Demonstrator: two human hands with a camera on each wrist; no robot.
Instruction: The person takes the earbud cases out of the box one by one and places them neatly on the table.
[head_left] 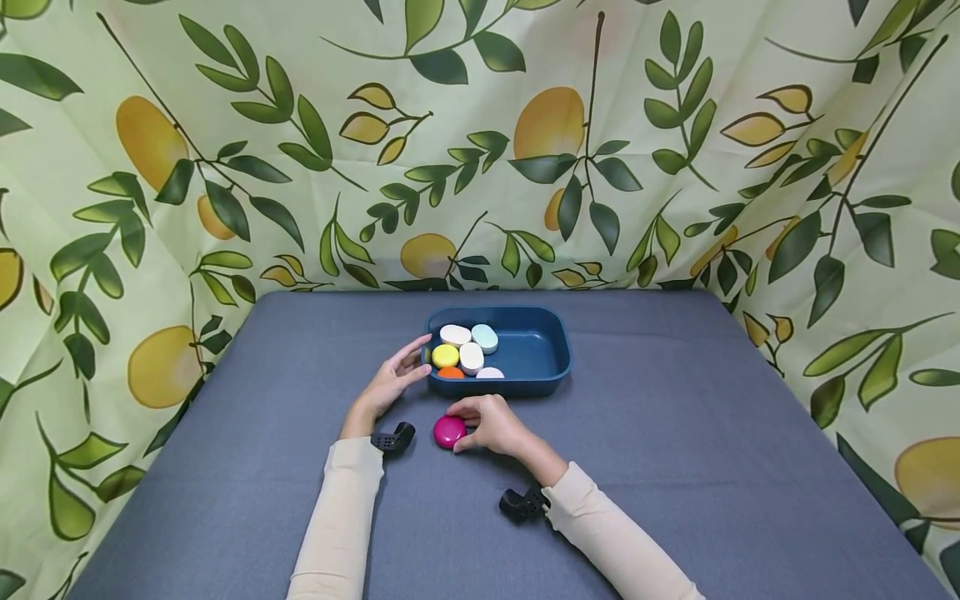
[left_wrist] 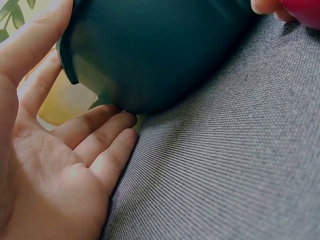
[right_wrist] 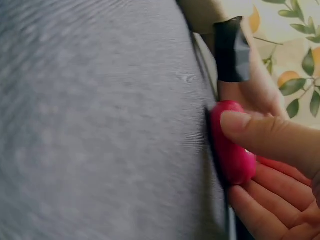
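Note:
A glossy pink round disc with thick, rounded edges (head_left: 449, 432) lies in the grasp of my right hand (head_left: 491, 423), just in front of the blue tray (head_left: 536, 387). Thumb and fingers pinch it from its edges; in the right wrist view the thumb presses one side of the pink disc (right_wrist: 232, 150), close over the cloth. My left hand (head_left: 390, 387) rests against the tray's left end, thumb and fingers spread at the rim. From the left wrist, the fingers reach to the tray's outer wall (left_wrist: 150, 55). Several similar smooth pieces sit in the tray's left half.
Inside the tray are white pieces (head_left: 471, 357), a pale blue one (head_left: 485, 338), a yellow one (head_left: 446, 357) and an orange one (head_left: 451, 373). Grey-blue cloth (head_left: 637, 433) covers the table. A leaf-and-lemon curtain (head_left: 465, 192) hangs behind and at both sides.

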